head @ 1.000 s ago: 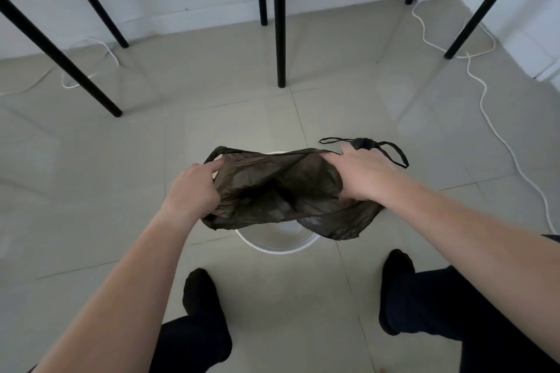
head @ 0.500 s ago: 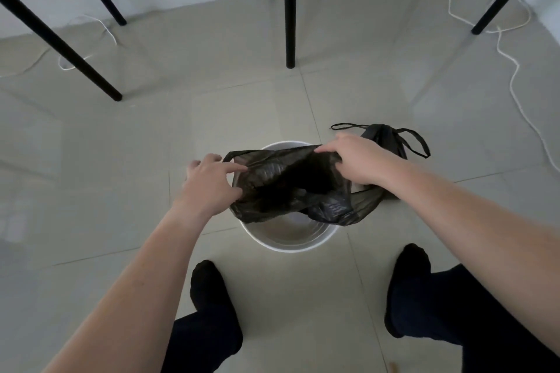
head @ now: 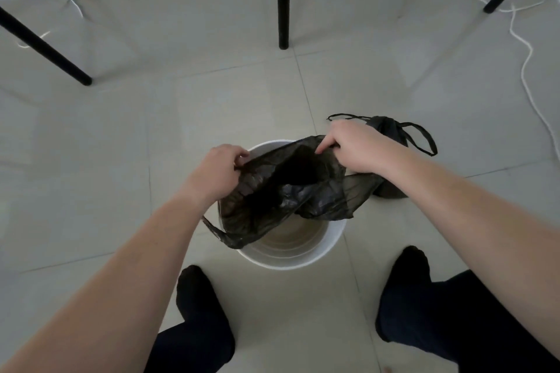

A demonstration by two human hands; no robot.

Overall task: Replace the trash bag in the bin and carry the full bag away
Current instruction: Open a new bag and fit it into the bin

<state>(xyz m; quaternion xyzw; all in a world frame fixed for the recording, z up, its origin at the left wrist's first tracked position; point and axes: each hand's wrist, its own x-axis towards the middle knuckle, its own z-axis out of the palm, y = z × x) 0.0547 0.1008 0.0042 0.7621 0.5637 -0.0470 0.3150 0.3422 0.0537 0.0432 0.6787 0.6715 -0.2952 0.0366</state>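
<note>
Mid-frame, left hand [head: 219,174] and right hand [head: 359,147] each pinched, grip clamped, the thin black plastic liner [head: 303,200] partly inside the round white plastic bin [head: 303,263], unfitted; tied full black bag [head: 388,127] lay right of it, uncarried.

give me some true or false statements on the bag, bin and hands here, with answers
1. The left hand and right hand both grip the open bag over the white bin. True.
2. The open bag already lines the bin's whole rim. False: the near rim is bare.
3. A tied bag sits on the floor beside the bin, behind the right hand. True.
4. The white cable lies in the bin. False: it runs across the floor at far right.
</note>
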